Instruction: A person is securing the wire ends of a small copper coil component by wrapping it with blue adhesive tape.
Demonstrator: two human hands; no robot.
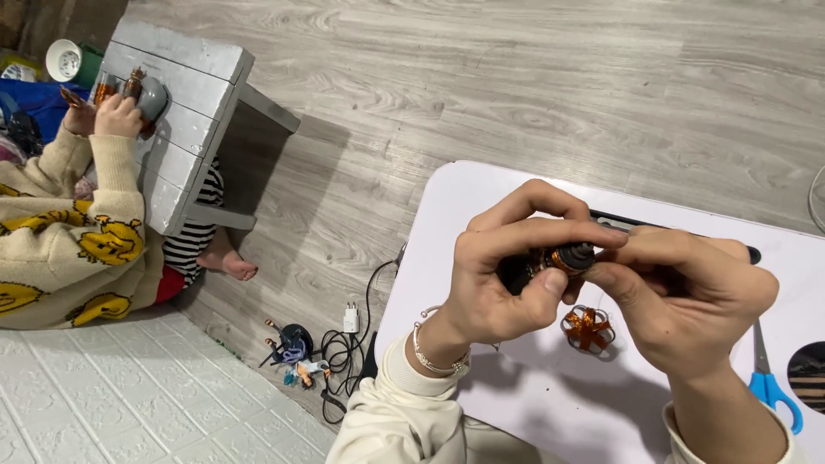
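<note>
Upper left of frame: another person's hand rests on a grey wooden bench. Centre right, over the white table: left hand and right hand both pinch a small copper-wound motor part between fingertips. Just below it a second copper-wound piece lies on the table; blue-handled scissors at far right.

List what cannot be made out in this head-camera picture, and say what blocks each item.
- Small copper-wound part, head view: mostly covered by the left hand and right hand.
- Blue-handled scissors: blades run under the right hand.
- Dark round object: cut off by the right edge.
- Parts on the grey wooden bench: too small, covered by another person's hand.
</note>
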